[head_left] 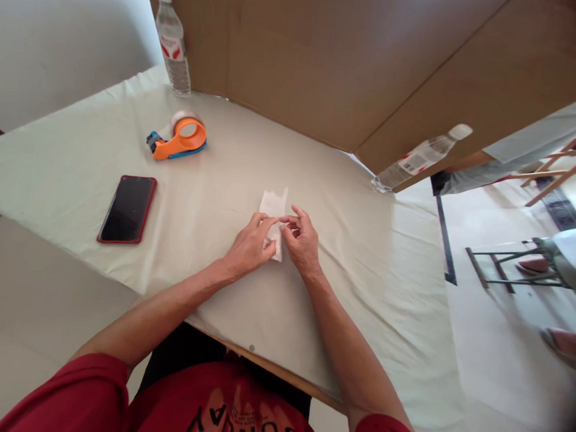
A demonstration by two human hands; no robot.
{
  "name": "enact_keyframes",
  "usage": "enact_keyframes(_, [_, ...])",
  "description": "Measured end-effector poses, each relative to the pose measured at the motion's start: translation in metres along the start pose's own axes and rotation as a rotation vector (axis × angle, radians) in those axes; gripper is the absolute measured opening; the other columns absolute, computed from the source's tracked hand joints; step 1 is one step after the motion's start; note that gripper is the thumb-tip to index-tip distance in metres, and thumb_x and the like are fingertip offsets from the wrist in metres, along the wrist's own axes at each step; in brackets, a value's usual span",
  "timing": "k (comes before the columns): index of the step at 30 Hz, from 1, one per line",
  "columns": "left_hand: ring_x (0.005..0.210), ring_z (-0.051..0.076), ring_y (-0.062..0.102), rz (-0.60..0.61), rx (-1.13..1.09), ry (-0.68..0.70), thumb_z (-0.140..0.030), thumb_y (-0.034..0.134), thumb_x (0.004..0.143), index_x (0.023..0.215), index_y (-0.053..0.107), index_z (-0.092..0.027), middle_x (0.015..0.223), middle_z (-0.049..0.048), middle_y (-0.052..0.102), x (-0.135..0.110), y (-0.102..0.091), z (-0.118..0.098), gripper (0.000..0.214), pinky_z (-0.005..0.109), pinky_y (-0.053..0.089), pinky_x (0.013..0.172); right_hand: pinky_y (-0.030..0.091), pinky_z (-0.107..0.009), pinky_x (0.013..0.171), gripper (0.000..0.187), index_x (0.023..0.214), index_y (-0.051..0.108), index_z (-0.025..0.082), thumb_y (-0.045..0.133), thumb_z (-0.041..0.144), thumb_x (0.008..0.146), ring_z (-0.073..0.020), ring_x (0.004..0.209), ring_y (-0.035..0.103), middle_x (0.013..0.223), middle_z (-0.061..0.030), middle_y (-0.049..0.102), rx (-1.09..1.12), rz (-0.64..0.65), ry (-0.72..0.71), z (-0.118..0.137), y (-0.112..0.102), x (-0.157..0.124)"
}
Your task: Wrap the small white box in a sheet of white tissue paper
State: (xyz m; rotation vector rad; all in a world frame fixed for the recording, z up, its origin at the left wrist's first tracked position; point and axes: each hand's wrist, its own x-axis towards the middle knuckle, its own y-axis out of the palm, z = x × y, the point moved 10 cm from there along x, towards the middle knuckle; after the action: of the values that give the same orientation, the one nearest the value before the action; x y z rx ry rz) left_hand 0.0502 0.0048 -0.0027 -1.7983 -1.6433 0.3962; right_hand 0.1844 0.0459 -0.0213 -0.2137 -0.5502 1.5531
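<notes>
A small white paper tissue point(273, 206) lies folded on the pale green tablecloth point(212, 193) in the middle of the table. My left hand point(249, 245) rests on its near left part, fingers curled and pinching the paper. My right hand point(302, 239) meets it from the right, fingertips pressed together on the paper's edge. The near half of the paper is hidden under both hands; its far end sticks out beyond the fingers.
An orange and blue tape dispenser point(181, 137) and a phone in a red case point(127, 209) lie to the left. Two plastic water bottles, one far left point(173, 42), one far right point(420, 157), stand against a tall cardboard wall point(352, 59). Stools and someone's feet point(566, 343) are on the floor at right.
</notes>
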Motion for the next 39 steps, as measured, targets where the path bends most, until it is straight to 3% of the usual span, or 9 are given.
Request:
enact_keyframes(6, [0.095, 0.020, 0.064, 0.051, -0.027, -0.023, -0.012, 0.058, 0.081, 0.137, 0.049, -0.017, 0.114, 0.0095, 0.064, 0.002, 0.005, 0.006, 0.057, 0.035, 0.053, 0.092, 0.054, -0.033, 0.076, 0.057, 0.138, 0.049, 0.020, 0.056, 0.032, 0.083, -0.0178, 0.080, 0.065, 0.108, -0.0060, 0.074, -0.111, 0.020, -0.036, 0.009, 0.004, 0.004])
enact_keyframes(13, [0.098, 0.018, 0.065, 0.074, 0.047, 0.045, -0.011, 0.055, 0.083, 0.133, 0.057, -0.019, 0.144, 0.0140, 0.050, 0.000, 0.000, -0.007, 0.051, 0.031, 0.056, 0.084, 0.053, -0.038, 0.087, 0.056, 0.138, 0.051, 0.018, 0.053, 0.025, 0.083, -0.0213, 0.086, 0.066, 0.106, -0.0069, 0.076, -0.192, 0.165, -0.056, 0.009, 0.019, 0.018])
enact_keyframes(18, [0.102, 0.019, 0.066, 0.082, -0.001, 0.103, -0.010, 0.054, 0.084, 0.118, 0.066, -0.021, 0.125, 0.0086, 0.066, 0.001, 0.000, -0.009, 0.037, 0.030, 0.055, 0.087, 0.053, -0.037, 0.085, 0.053, 0.133, 0.054, 0.018, 0.051, 0.025, 0.081, -0.0191, 0.081, 0.064, 0.103, -0.0059, 0.075, -0.142, 0.146, -0.049, 0.000, 0.020, 0.025])
enact_keyframes(23, [0.092, 0.018, 0.068, 0.068, -0.035, 0.075, -0.014, 0.056, 0.084, 0.109, 0.070, -0.017, 0.116, 0.0092, 0.069, 0.002, 0.001, -0.002, 0.029, 0.030, 0.056, 0.086, 0.054, -0.038, 0.082, 0.052, 0.126, 0.057, 0.015, 0.060, 0.033, 0.077, -0.0170, 0.073, 0.062, 0.108, -0.0101, 0.072, -0.118, 0.046, 0.086, -0.026, 0.004, 0.043])
enact_keyframes(29, [0.088, 0.017, 0.068, 0.006, -0.073, 0.125, -0.013, 0.057, 0.083, 0.107, 0.070, -0.017, 0.113, 0.0091, 0.070, 0.000, -0.002, -0.003, 0.028, 0.030, 0.057, 0.082, 0.054, -0.037, 0.079, 0.059, 0.129, 0.056, 0.010, 0.066, 0.037, 0.077, -0.0214, 0.080, 0.066, 0.092, -0.0087, 0.070, -0.192, 0.200, 0.241, -0.038, 0.019, 0.072])
enact_keyframes(33, [0.088, 0.017, 0.068, -0.004, -0.090, 0.141, -0.013, 0.057, 0.083, 0.107, 0.070, -0.017, 0.113, 0.0091, 0.069, 0.000, -0.002, -0.002, 0.028, 0.029, 0.057, 0.080, 0.050, -0.031, 0.068, 0.050, 0.113, 0.063, 0.013, 0.073, 0.035, 0.070, -0.0181, 0.074, 0.062, 0.082, -0.0035, 0.065, -0.168, 0.234, 0.282, -0.039, 0.029, 0.080])
enact_keyframes(36, [0.088, 0.017, 0.068, -0.001, -0.099, 0.139, -0.013, 0.057, 0.083, 0.107, 0.070, -0.017, 0.112, 0.0093, 0.069, -0.001, -0.002, -0.002, 0.028, 0.029, 0.057, 0.079, 0.042, -0.026, 0.058, 0.032, 0.089, 0.064, 0.016, 0.075, 0.036, 0.065, -0.0131, 0.063, 0.053, 0.070, 0.0020, 0.058, -0.021, 0.255, 0.313, -0.041, 0.035, 0.080])
enact_keyframes(39, [0.088, 0.017, 0.068, 0.008, -0.102, 0.128, -0.013, 0.057, 0.083, 0.107, 0.070, -0.017, 0.112, 0.0093, 0.069, 0.000, -0.001, -0.001, 0.027, 0.029, 0.057, 0.079, 0.035, -0.024, 0.054, 0.029, 0.071, 0.059, 0.018, 0.076, 0.039, 0.060, -0.0104, 0.058, 0.045, 0.063, 0.0045, 0.052, 0.140, 0.327, 0.339, -0.038, 0.045, 0.077])
